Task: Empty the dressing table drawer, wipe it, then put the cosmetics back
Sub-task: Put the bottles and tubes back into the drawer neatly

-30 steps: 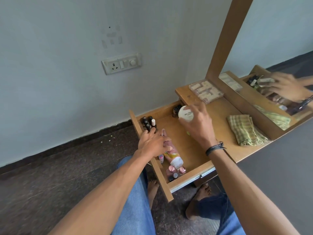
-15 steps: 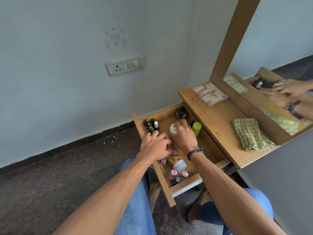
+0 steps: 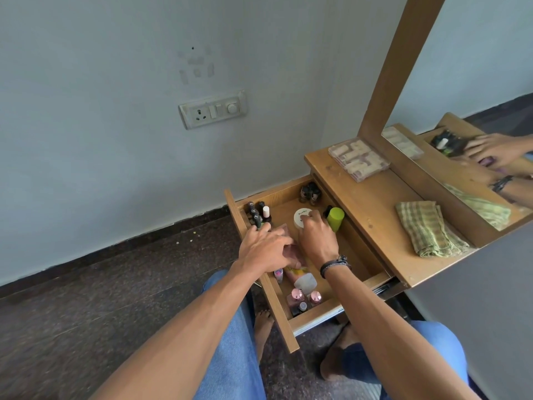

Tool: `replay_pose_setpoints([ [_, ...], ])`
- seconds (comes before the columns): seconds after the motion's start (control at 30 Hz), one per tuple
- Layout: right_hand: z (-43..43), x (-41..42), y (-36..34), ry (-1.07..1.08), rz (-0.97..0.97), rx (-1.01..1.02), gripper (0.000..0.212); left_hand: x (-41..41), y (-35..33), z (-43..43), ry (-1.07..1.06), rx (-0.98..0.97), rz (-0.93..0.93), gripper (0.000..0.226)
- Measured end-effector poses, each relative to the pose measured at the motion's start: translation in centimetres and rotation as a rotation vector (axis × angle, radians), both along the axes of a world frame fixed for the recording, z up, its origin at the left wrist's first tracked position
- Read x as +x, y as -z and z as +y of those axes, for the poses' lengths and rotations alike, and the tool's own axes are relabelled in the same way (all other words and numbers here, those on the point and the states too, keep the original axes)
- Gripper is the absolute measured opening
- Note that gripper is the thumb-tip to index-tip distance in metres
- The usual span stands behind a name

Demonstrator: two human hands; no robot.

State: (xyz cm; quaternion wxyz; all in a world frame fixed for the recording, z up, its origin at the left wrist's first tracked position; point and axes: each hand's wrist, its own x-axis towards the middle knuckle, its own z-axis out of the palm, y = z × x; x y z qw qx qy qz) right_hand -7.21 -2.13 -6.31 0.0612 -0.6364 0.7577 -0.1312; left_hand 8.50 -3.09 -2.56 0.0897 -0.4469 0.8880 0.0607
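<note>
The wooden drawer [image 3: 284, 321] stands pulled out with cosmetics inside. My right hand [image 3: 317, 241] reaches into it and its fingertips curl over a white round jar [image 3: 300, 216] standing on the drawer floor, beside a lime-green bottle [image 3: 335, 217]. My left hand [image 3: 265, 249] lies across the drawer's front edge and holds a pink tube with a white cap [image 3: 305, 284], mostly hidden under it. Nail polish bottles [image 3: 258, 215] fill the far left corner. Small dark bottles [image 3: 310, 193] stand at the back, and pink-capped bottles [image 3: 297, 297] at the near end.
On the dressing tabletop [image 3: 375, 212] lie a folded green checked cloth [image 3: 429, 229] and a clear box of small rolls [image 3: 359, 158]. A wood-framed mirror [image 3: 461, 111] rises behind. A wall socket [image 3: 212, 109] is to the left. My knees and bare feet are under the drawer.
My right hand carried the white jar from above the tabletop edge down into the drawer and set it beside the green bottle. My left hand stayed on the pink tube.
</note>
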Motion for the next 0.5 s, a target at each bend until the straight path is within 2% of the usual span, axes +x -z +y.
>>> replay_pose_setpoints([
  [0.1,0.6,0.3,-1.2,-0.015,-0.074,-0.1,0.03,0.0,-0.1,0.2,-0.007,-0.018,0.042,0.057],
  [0.17,0.6,0.2,-2.4,0.002,-0.102,-0.214,0.017,0.0,-0.1,0.2,-0.023,-0.018,0.061,0.05],
  [0.37,-1.1,-3.6,-8.6,0.177,-0.248,-0.527,0.017,0.0,-0.3,0.1,-0.038,0.017,0.047,0.074],
  [0.43,-2.3,-5.8,-10.1,0.266,-0.272,-0.551,0.018,0.0,-0.3,0.1,-0.039,0.021,0.043,0.077],
  [0.5,-3.8,-8.4,-10.6,0.332,-0.264,-0.481,0.023,0.1,-0.4,0.1,-0.042,0.025,0.05,0.076],
])
